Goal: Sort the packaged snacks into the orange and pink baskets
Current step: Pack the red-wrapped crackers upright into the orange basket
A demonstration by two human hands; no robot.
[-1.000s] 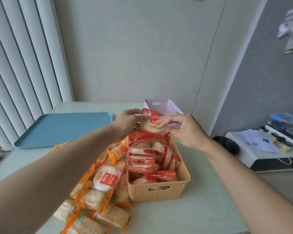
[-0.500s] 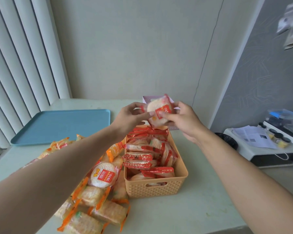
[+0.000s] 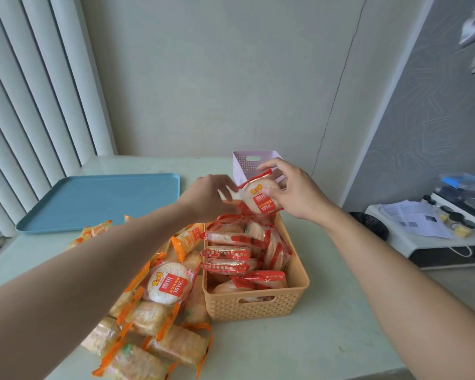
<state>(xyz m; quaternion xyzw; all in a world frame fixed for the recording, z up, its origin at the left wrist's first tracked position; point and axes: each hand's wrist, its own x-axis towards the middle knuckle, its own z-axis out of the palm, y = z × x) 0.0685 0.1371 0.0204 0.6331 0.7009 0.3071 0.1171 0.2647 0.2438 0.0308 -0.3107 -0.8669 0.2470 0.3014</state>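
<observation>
My right hand [image 3: 296, 193] pinches a round red-and-white snack pack [image 3: 259, 197], held above the far end of the orange basket [image 3: 258, 305]. That basket is packed with several red-wrapped snacks [image 3: 231, 253]. My left hand [image 3: 206, 196] hovers just left of the held pack, its fingers blurred and loose at the pack's edge. The pink basket [image 3: 251, 160] stands behind the orange one, partly hidden by my hands. A heap of orange-wrapped snacks [image 3: 154, 325] lies left of the orange basket, with one red-labelled round pack [image 3: 169, 285] on top.
A blue tray [image 3: 99, 201] lies at the back left of the pale table [image 3: 313, 338]. Vertical blinds hang on the left. To the right, beyond the table edge, a low white unit [image 3: 428, 237] carries papers and small jars, beside a black bin [image 3: 370, 223].
The pack has passed from both hands to my right hand and turned label-up. My left hand has loosened and drawn slightly away to the left.
</observation>
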